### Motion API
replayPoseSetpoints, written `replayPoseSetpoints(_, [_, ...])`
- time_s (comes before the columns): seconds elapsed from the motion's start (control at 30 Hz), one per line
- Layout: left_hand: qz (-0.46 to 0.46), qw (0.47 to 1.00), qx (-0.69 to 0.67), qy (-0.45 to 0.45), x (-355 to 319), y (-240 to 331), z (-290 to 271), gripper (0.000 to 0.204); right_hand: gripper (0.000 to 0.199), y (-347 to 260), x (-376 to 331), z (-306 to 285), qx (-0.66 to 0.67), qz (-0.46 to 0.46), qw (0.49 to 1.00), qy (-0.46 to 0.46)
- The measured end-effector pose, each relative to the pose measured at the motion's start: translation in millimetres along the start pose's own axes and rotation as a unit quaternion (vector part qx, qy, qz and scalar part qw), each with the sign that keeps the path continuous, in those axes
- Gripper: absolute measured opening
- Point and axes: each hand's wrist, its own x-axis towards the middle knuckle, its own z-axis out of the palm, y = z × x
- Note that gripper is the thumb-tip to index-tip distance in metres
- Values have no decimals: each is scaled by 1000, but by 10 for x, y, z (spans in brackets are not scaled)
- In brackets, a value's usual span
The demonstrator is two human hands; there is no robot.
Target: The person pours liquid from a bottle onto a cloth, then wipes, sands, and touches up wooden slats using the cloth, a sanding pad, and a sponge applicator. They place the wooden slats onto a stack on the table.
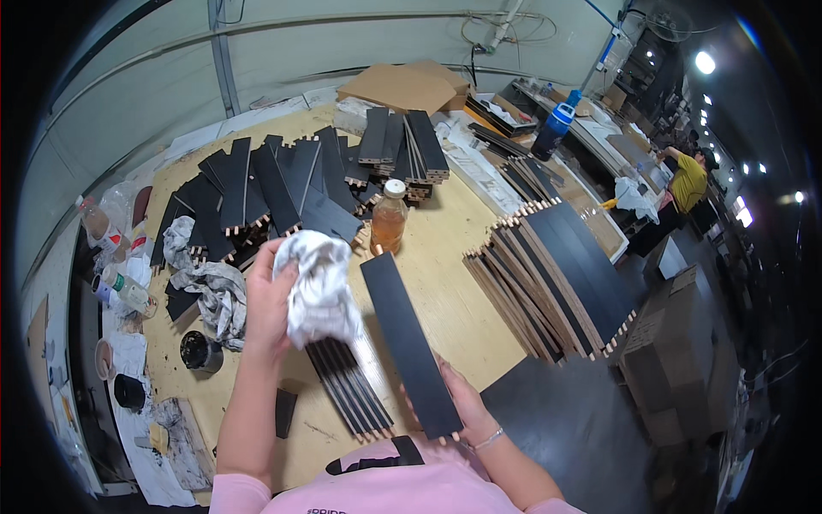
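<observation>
My left hand (272,300) is closed on a crumpled white rag (317,287) with grey stains, raised over the table. In my right hand (467,398) is a long black board (409,343) with wooden dowels at its ends, tilted with its broad face up. The rag and the board are apart. Below the rag, several black boards (351,390) stand on edge side by side, dowels toward me. A glass bottle of amber liquid (390,218) with a white cap stands beyond the board I hold.
A jumbled heap of black boards (282,184) covers the far left. Stacked boards (556,278) lie at the right edge. Stained rags (214,295), a dark jar (200,351) and plastic bottles (128,291) are at left. A person in yellow (687,180) works farther right, past cardboard boxes (685,351).
</observation>
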Motion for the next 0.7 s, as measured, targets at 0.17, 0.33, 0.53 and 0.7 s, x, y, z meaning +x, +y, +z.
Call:
replayPoseSetpoints(0.17, [-116,970,177,-123,-528,-207,333,46,54,161,410,-108,59,-4,997,57])
replayPoseSetpoints(0.33, [266,782,448,-342,-1528,-701,427,54,48,-101,522,116,105,-16,993,46])
replayPoseSetpoints(0.53, [31,953,286,-93,-1013,-464,26,24,54,-141,542,-89,120,-16,990,-72])
replayPoseSetpoints(0.7, [222,841,428,-244,-1195,-262,667,43,51,62,610,121,107,13,993,45])
